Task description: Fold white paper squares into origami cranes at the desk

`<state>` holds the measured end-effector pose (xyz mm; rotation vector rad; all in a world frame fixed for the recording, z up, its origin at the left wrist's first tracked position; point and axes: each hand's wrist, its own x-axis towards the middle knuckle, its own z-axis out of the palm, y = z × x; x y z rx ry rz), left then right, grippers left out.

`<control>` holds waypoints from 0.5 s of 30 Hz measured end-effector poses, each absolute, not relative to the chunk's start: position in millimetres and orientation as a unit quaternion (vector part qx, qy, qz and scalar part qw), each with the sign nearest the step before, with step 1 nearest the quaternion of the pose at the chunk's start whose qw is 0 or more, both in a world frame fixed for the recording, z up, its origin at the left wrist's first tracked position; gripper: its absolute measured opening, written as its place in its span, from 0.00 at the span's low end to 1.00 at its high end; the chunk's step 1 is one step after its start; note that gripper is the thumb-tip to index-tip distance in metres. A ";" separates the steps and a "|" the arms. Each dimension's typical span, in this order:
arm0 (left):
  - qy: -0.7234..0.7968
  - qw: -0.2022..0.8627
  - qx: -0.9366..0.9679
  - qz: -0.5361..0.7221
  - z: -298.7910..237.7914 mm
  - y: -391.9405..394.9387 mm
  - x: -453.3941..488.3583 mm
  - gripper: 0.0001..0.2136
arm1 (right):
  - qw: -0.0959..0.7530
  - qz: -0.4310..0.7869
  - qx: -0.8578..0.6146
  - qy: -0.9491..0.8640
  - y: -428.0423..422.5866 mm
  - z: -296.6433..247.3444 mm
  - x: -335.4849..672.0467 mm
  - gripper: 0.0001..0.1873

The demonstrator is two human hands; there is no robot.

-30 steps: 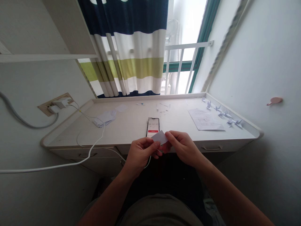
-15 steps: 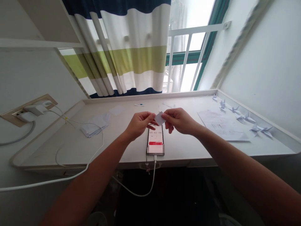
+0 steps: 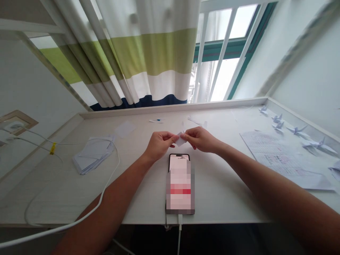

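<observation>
A small folded piece of white paper (image 3: 181,140) is pinched between my two hands above the desk. My left hand (image 3: 161,144) grips its left corner between thumb and fingers. On the opposite side, my right hand (image 3: 199,138) has thumb and forefinger on the paper's upper right edge. The paper looks like a small diamond with its lower point down; its finer folds are too small to make out. Below the hands a phone (image 3: 179,157) lies on the desk, its screen mostly blurred out.
Several folded paper cranes (image 3: 297,130) line the desk's right side, beside printed sheets (image 3: 278,156). At left lies a stack of white paper (image 3: 91,156), crossed by a white cable (image 3: 117,163). A charging plug (image 3: 180,219) sits in the phone. A curtain (image 3: 164,53) hangs behind the desk (image 3: 217,198).
My view has tilted down and come closer to the desk, so the phone appears lower and larger. Both hands still hold the paper, with the fingertips now closer together on it.
</observation>
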<state>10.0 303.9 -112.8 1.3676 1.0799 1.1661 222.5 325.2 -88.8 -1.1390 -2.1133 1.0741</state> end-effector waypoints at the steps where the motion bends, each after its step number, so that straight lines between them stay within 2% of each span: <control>1: 0.454 0.498 0.562 0.478 -114.8 304.2 10.1 0.20 | 0.256 0.387 -0.416 -0.782 327.2 -94.0 222.4 0.30; 6: 0.459 0.517 0.543 0.476 -121.3 305.8 8.9 0.21 | 0.321 0.346 -0.387 -0.792 329.5 -116.4 221.5 0.27; 9: 0.452 0.517 0.542 0.484 -124.6 307.9 5.3 0.20 | 0.371 0.324 -0.386 -0.780 326.2 -123.9 225.3 0.15; 12: 0.442 0.526 0.539 0.487 -126.6 309.6 1.1 0.19 | 0.379 0.297 -0.334 -0.810 321.8 -125.3 230.7 0.21; 15: 0.427 0.546 0.529 0.490 -126.9 309.4 -0.9 0.17 | 0.348 0.243 -0.286 -0.859 319.6 -124.7 233.8 0.18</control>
